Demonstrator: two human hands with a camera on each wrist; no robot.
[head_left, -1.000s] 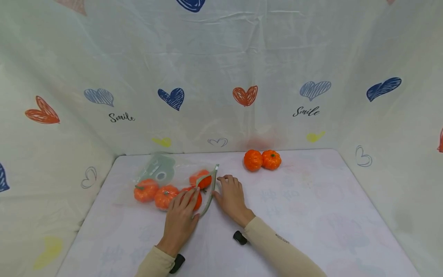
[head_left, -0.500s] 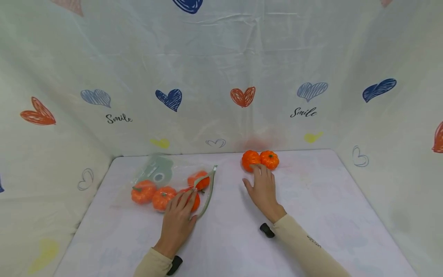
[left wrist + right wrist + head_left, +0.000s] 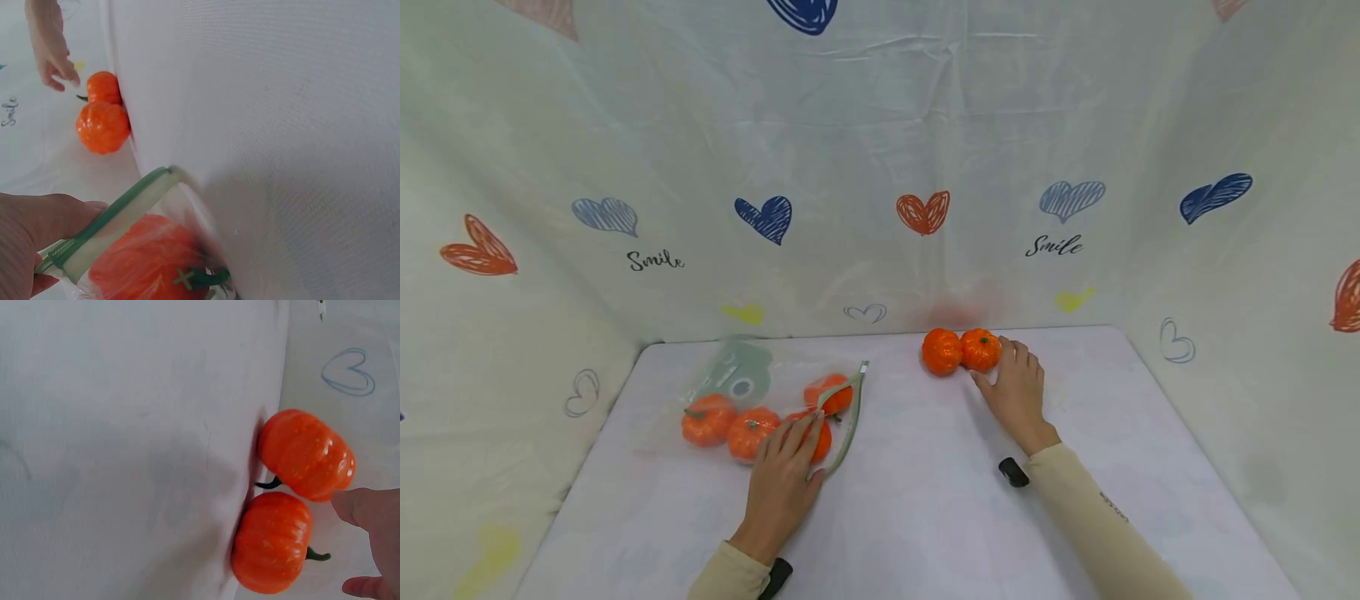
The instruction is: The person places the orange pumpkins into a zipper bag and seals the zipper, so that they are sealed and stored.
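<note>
A clear zip bag (image 3: 737, 371) with a grey-green patch lies on the left of the table with several small orange pumpkins (image 3: 709, 420) inside. My left hand (image 3: 781, 487) lies over its open end; in the left wrist view, thumb and finger hold the green zip edge (image 3: 115, 215). Two more pumpkins sit side by side at the back, a left one (image 3: 942, 352) and a right one (image 3: 981, 349). My right hand (image 3: 1018, 392) is at the right one, fingers spread about its near right side. In the right wrist view the thumb (image 3: 355, 507) is right by a pumpkin (image 3: 306, 455).
The white table (image 3: 895, 517) meets a hanging cloth (image 3: 850, 125) printed with hearts and "Smile" right behind the two pumpkins. More cloth hangs along both sides. A black wrist camera (image 3: 1013, 472) is on the right wrist.
My right hand has left the bag's opening and moved right, past the left back pumpkin, to the right one. My left hand stays at the bag.
</note>
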